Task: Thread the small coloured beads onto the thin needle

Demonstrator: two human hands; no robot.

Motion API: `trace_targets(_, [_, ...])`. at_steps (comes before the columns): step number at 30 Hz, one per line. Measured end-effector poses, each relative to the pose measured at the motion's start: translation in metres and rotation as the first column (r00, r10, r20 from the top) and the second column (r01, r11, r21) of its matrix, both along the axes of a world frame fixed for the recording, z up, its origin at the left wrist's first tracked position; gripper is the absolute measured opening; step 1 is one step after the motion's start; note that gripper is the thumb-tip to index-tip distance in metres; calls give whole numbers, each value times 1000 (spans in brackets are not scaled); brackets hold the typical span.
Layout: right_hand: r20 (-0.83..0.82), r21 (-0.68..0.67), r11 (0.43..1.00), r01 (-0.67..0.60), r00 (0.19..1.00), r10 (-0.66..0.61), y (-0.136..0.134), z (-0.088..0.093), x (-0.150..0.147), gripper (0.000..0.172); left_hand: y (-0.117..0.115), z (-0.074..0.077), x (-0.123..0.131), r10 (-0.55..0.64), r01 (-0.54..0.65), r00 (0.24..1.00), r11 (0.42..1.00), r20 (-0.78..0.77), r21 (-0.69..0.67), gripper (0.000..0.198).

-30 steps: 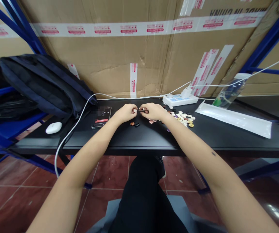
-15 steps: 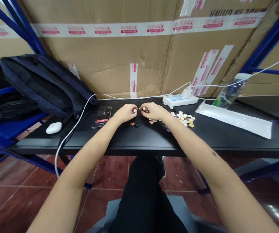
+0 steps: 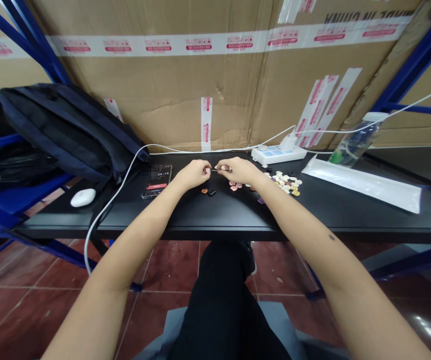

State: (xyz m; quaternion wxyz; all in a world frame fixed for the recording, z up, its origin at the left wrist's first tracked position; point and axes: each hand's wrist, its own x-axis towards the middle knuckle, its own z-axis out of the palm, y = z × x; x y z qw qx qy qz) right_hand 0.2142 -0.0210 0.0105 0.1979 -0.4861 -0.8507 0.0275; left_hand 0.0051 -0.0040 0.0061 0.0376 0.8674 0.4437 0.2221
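My left hand [image 3: 193,174] and my right hand [image 3: 238,171] meet over the black table [image 3: 208,215], fingers curled. The left pinches a small white bead [image 3: 208,171] at its fingertips. The right pinches a thin dark strand or needle [image 3: 219,170] that points at that bead; I cannot make out which it is. Two loose beads, one orange and one black [image 3: 207,191], lie just below the hands. A few pink beads [image 3: 235,186] sit under the right hand. A pile of several pale and coloured beads [image 3: 285,182] lies right of my right wrist.
A phone [image 3: 157,181] lies left of my hands, a white earbud case [image 3: 83,197] further left beside a dark backpack [image 3: 69,132]. A white power strip [image 3: 277,154], a cable, a clear bottle [image 3: 354,142] and a long white packet [image 3: 365,184] lie to the right. Cardboard boxes stand behind.
My right hand has shifted slightly up and to the right, uncovering the pink beads below it. The left hand holds still with its bead.
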Motion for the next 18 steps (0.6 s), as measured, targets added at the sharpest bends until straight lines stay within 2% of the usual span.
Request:
trace_targets(4, [17,70,997,13,1000,-14,2,-1,2,24,0,0,0,-6,6,1000,1000,-1,8,25])
trace_targets(15, [32,136,991,16,999,-20,4,-3,1,28,3,1,-2,9,-8,999,1000,-37,25,27])
trace_targets(18, [17,101,995,26,999,-27,5,-3,1,27,3,0,-2,14,-13,999,999,-45,35,27])
